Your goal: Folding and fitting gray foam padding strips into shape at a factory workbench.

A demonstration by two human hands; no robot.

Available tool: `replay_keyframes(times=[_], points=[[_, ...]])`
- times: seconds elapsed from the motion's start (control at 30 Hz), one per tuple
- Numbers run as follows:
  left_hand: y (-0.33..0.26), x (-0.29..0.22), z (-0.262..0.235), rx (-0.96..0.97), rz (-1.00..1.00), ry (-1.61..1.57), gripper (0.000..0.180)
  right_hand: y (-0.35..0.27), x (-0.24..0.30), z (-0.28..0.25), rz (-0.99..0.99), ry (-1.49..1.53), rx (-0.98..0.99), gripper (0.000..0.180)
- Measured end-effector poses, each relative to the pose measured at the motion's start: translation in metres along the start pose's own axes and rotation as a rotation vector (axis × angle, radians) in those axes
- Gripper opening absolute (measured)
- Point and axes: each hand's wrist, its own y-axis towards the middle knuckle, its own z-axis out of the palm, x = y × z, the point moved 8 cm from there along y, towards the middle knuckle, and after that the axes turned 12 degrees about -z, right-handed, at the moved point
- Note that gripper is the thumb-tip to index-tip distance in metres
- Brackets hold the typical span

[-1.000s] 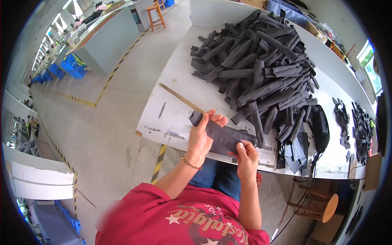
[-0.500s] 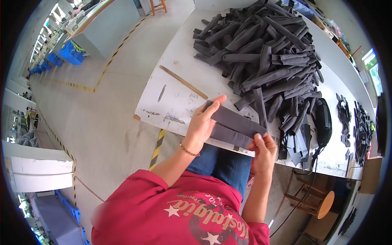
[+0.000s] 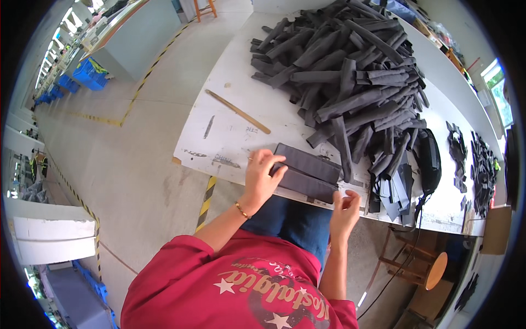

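A dark grey fabric piece [image 3: 307, 164], laid as two long parallel bands with a slit-like line between them, lies flat along the table's front edge. At its left end is my left hand [image 3: 262, 178], thumb and forefinger apart, fingertips touching or just over the cloth. My right hand [image 3: 345, 213] is by the lower right corner, its fingers bent with gaps between them; whether a fingertip touches the cloth I cannot tell. Beyond the piece rises a big heap of similar dark fabric tubes [image 3: 350, 82], one tube reaching down close to its right end.
A thin wooden stick [image 3: 238, 112] lies on the white table [image 3: 200, 140]. Right of the heap are flat grey pieces [image 3: 394, 192], a black padded pouch-like thing [image 3: 429, 162] with a cord, and more dark scraps [image 3: 483, 170]. A wooden stool [image 3: 435, 270] stands below the table's right part.
The fabric piece, held up between both hands before, now lies on the table. My hands have loosened; the right one has drawn down toward me. The view has shifted slightly.
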Motion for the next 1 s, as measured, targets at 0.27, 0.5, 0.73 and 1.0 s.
replay_keyframes(times=[0.27, 0.5, 0.73, 1.0], points=[[0.004, -0.03, 0.097, 0.633, -0.557, -0.713, 0.019, 0.058, -0.004, -0.006, -0.446, -0.254, 0.011, 0.014], [-0.019, -0.036, 0.132, 0.718, -0.765, -0.924, 0.027, 0.033, 0.076, -0.019, -0.77, -0.192, 0.146, 0.016], [-0.021, -0.032, 0.119, 0.724, -0.95, -1.129, 0.017, 0.127, -0.06, -0.118, -0.425, -0.856, -0.1, 0.03], [-0.016, -0.035, 0.119, 0.571, -1.229, -1.478, 0.022, 0.134, -0.072, -0.074, -0.627, -1.21, 0.486, 0.015]])
